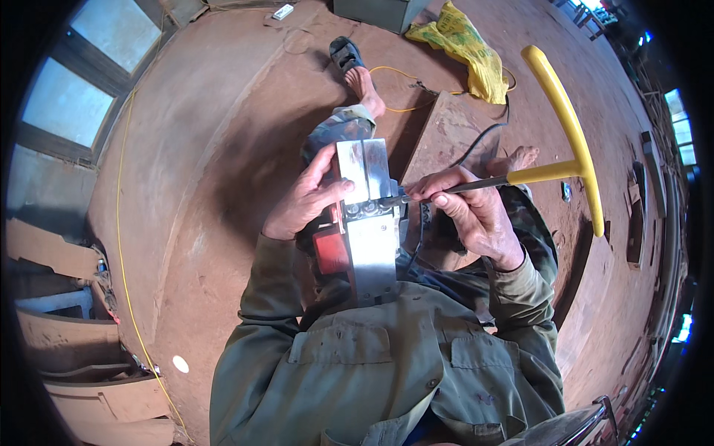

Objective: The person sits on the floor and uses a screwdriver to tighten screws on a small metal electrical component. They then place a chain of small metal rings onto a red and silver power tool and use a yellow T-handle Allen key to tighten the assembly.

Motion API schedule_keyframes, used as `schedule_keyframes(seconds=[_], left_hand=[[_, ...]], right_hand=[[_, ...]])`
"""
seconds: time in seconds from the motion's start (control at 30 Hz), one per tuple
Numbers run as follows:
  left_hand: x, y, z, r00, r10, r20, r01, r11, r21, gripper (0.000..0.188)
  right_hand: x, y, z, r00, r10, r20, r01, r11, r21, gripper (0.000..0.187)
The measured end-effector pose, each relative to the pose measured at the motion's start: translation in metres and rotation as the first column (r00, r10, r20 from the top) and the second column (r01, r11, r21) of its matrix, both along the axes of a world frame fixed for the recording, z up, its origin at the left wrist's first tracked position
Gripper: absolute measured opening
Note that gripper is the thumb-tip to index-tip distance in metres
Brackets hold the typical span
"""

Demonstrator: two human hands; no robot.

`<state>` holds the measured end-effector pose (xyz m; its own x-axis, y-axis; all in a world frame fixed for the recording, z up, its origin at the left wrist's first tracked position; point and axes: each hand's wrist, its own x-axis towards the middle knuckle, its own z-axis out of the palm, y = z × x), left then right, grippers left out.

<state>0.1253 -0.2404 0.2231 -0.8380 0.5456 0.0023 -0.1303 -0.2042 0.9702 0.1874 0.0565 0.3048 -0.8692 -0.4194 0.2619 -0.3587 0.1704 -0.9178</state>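
Note:
An electric hand planer [372, 249] with a red body part and shiny metal sole plates lies sole up over my lap. My left hand [305, 201] grips the planer's side, its thumb on the edge of the upper plate. A row of bolts shows in the gap between the two plates. In my right hand [480, 223] is a T-handle wrench [543, 173] with a yellow grip and a dark metal shaft. The fingers pinch the shaft near its tip, which meets the right end of the bolt row. Whether the tip is seated on a bolt I cannot tell.
A wooden board [442, 137] lies on the reddish floor beyond my right hand, with a dark cord across it. Farther off are a yellow sack [465, 48], an orange cord and a grey box [379, 11]. Curved wooden pieces [67, 342] are stacked at the left.

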Motion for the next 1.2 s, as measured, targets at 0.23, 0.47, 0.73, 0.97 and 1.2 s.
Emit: schedule_keyframes(seconds=[0.23,0.47,0.73,0.97,1.2], left_hand=[[-0.008,-0.019,-0.002,0.987,-0.159,0.016,0.160,0.985,-0.069,0.124],[-0.006,-0.019,-0.003,0.988,-0.146,0.058,0.149,0.988,-0.051,0.126],[-0.003,-0.017,0.001,0.993,-0.114,0.043,0.117,0.990,-0.074,0.123],[-0.006,-0.020,0.000,0.991,-0.129,0.027,0.131,0.988,-0.087,0.123],[-0.005,-0.018,-0.001,0.990,-0.140,0.015,0.141,0.985,-0.102,0.121]], right_hand=[[0.003,-0.002,0.013,0.998,0.061,-0.019,-0.060,0.996,0.071,0.015],[0.002,-0.005,0.012,0.991,0.034,-0.130,-0.023,0.996,0.085,0.012],[-0.006,-0.016,0.003,0.910,-0.320,-0.263,0.383,0.892,0.240,0.020],[0.011,-0.013,0.015,0.948,-0.020,0.318,0.157,0.897,-0.413,0.024],[0.006,-0.021,0.009,0.886,-0.370,-0.277,0.434,0.873,0.222,0.024]])
